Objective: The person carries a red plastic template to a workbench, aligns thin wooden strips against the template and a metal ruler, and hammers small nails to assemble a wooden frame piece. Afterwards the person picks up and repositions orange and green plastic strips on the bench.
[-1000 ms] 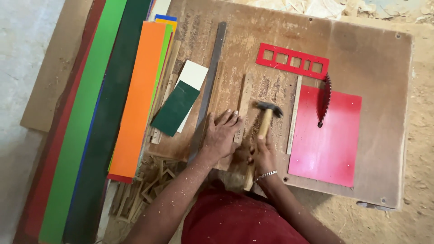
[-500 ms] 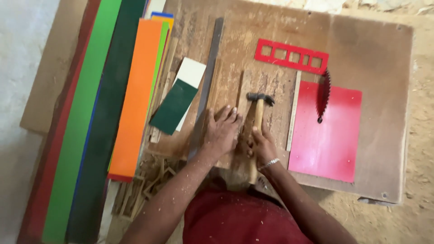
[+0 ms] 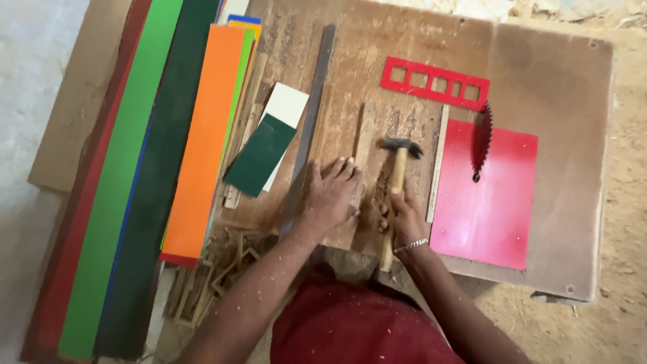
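We are gripping the wooden-handled steel claw hammer (image 3: 397,176) in our right hand (image 3: 403,217), head raised at twelve o'clock; our left hand (image 3: 331,195) is pressing flat and open on the thin pale wooden strip (image 3: 364,138).

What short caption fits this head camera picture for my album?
Right hand grips a wooden-handled hammer while the left hand presses flat on a dusty wooden board.

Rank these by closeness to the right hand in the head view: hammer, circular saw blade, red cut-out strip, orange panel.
1. Hammer: held in the right hand.
2. Circular saw blade: up and to its right.
3. Red cut-out strip: farther up the board.
4. Orange panel: far left, beyond the left hand.
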A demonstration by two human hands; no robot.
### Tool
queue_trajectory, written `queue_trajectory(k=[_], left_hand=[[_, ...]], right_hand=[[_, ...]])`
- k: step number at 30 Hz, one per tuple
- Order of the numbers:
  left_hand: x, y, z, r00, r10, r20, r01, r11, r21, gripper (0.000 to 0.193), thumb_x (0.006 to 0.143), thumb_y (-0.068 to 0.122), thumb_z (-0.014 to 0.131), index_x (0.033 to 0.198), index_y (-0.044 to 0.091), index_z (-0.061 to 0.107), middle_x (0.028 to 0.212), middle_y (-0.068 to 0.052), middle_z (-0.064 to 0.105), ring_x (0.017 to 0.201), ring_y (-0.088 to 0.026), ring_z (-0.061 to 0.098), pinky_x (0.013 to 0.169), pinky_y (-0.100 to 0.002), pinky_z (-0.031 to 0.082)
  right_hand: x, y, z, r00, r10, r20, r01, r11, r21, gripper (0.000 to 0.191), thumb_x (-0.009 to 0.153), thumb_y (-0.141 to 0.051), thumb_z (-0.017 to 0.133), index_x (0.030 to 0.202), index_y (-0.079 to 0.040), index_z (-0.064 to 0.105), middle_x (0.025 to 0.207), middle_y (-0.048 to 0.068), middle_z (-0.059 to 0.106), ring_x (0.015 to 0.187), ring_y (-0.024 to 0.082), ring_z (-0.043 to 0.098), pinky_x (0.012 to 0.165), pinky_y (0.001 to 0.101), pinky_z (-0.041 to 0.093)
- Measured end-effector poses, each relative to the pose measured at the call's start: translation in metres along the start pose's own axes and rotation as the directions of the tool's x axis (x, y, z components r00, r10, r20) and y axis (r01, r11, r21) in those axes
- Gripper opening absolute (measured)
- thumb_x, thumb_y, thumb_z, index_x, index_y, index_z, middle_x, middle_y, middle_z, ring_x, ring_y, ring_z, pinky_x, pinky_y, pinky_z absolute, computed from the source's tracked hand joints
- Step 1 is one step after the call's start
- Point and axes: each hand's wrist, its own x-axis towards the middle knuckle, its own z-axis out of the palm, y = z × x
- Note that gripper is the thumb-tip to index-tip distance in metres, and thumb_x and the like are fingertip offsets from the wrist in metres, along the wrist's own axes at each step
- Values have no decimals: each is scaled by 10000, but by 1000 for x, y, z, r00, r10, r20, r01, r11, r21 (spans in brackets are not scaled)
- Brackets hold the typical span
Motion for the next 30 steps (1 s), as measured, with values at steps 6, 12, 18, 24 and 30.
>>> queue_trajectory(k=[6, 12, 18, 24, 30], left_hand=[[-2, -13, -6, 998, 23, -52, -30, 990, -139, 869, 754, 541, 840, 1473, 207, 485, 1579, -15, 430, 1520, -203, 285, 1250, -640, 32], [2, -11, 4, 1000, 4, 11, -3, 998, -56, 902, 688, 470, 877, 1464, 206, 498, 1585, -9, 439, 1517, -205, 284, 1229, -655, 20], [0, -9, -2, 999, 10, -44, -11, 1000, -11, 799, 735, 406, 878, 1438, 236, 537, 1601, -27, 411, 1526, -244, 264, 1213, -698, -15], [4, -3, 0, 997, -70, 18, 72, 986, -151, 882, 726, 553, 861, 1463, 227, 504, 1628, -26, 347, 1542, -232, 238, 1220, -699, -38], [9, -1, 15, 990, -101, -96, 92, 991, -95, 941, 685, 549, 867, 1476, 220, 479, 1621, -34, 361, 1532, -293, 216, 1176, -738, -50]], right_hand=[[-19, 24, 11, 998, 20, -60, -23, 999, -41, 645, 1047, -192, 429, 1631, -351, 205, 700, -1, 550, 465, 88, 469, 371, 234, 426], [-19, 29, 10, 998, 46, -52, -44, 998, 44, 642, 1030, -176, 450, 1631, -329, 283, 717, 15, 578, 480, 88, 478, 375, 226, 421], [-23, 23, 1, 994, 105, -7, -105, 989, -104, 679, 989, -138, 487, 1616, -335, 320, 733, 8, 580, 489, 94, 484, 381, 232, 434], [-28, 32, -16, 996, -54, -68, 56, 998, 26, 643, 1016, -161, 478, 1627, -268, 311, 723, -9, 538, 496, 88, 471, 357, 226, 414], [-21, 68, -14, 991, -99, 89, 112, 983, -148, 685, 1023, -220, 484, 1650, -266, 214, 711, -7, 576, 509, 77, 515, 391, 228, 473]])
